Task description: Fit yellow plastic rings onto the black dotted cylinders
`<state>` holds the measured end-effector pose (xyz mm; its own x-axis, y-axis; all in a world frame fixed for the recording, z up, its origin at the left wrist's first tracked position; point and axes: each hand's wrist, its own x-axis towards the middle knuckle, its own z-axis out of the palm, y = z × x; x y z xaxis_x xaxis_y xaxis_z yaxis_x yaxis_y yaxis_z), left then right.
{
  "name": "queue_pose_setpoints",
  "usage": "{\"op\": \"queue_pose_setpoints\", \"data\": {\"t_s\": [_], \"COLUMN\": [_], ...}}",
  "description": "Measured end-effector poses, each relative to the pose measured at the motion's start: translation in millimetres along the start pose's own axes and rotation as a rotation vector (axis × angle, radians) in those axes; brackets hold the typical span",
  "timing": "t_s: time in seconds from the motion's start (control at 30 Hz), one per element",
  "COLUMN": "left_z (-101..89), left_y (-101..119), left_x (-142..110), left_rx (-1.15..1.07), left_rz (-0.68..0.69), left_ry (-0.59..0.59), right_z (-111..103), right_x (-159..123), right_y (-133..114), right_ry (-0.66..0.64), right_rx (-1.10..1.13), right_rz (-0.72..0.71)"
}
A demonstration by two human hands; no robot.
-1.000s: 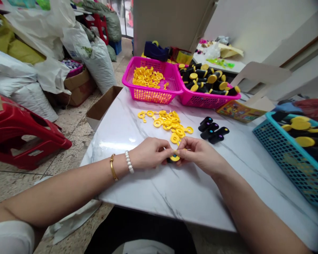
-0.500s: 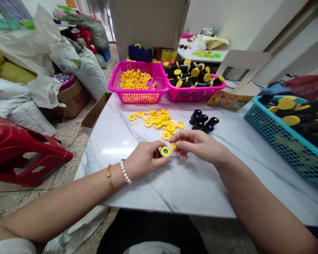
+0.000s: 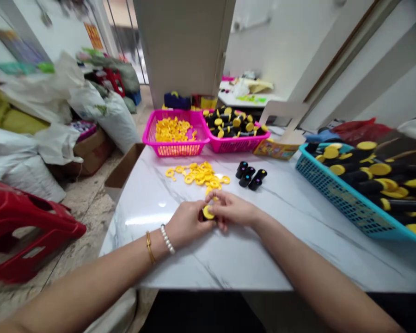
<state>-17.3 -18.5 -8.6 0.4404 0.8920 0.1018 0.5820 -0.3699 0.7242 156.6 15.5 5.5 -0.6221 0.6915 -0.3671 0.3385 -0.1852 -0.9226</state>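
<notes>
My left hand (image 3: pixel 189 223) is closed around a small black tube, mostly hidden by its fingers. A round yellow cap (image 3: pixel 208 212) covers the tube's upper end, with no hole showing in it now. My right hand (image 3: pixel 230 210) meets the left over the tabletop; its thumb rests on the cap and its other fingers curl around the far side. Just beyond the hands lies a loose pile of yellow ring-and-tab caps (image 3: pixel 201 175). Several black tubes (image 3: pixel 250 175) stand together to the right of the pile, small coloured spots on their tops.
A pink basket (image 3: pixel 176 149) of yellow caps and another pink basket (image 3: pixel 239 144) of capped black tubes stand at the back of the marble-patterned table (image 3: pixel 180 273). At right is a blue basket (image 3: pixel 346 203) of capped tubes. A red stool (image 3: pixel 27 236) and white sacks (image 3: pixel 111 120) are left.
The cap's face has gone from a ring with a blue centre to a plain yellow disc. My right thumb has moved left onto it. The camera view has tilted up.
</notes>
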Motion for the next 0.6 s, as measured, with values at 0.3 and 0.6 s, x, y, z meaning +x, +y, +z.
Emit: {"op": "queue_pose_setpoints", "data": {"t_s": [0.3, 0.6], "left_z": [-5.2, -5.1], "left_y": [-14, -17], "left_x": [3, 4], "left_rx": [-0.096, -0.075], "left_rz": [0.043, 0.079], "left_ry": [-0.176, -0.19], "right_z": [6, -115], "right_x": [-53, -84], "right_y": [7, 39], "right_ry": [0.624, 1.105], "right_rx": [-0.639, -0.491], "right_rz": [-0.143, 0.051]}}
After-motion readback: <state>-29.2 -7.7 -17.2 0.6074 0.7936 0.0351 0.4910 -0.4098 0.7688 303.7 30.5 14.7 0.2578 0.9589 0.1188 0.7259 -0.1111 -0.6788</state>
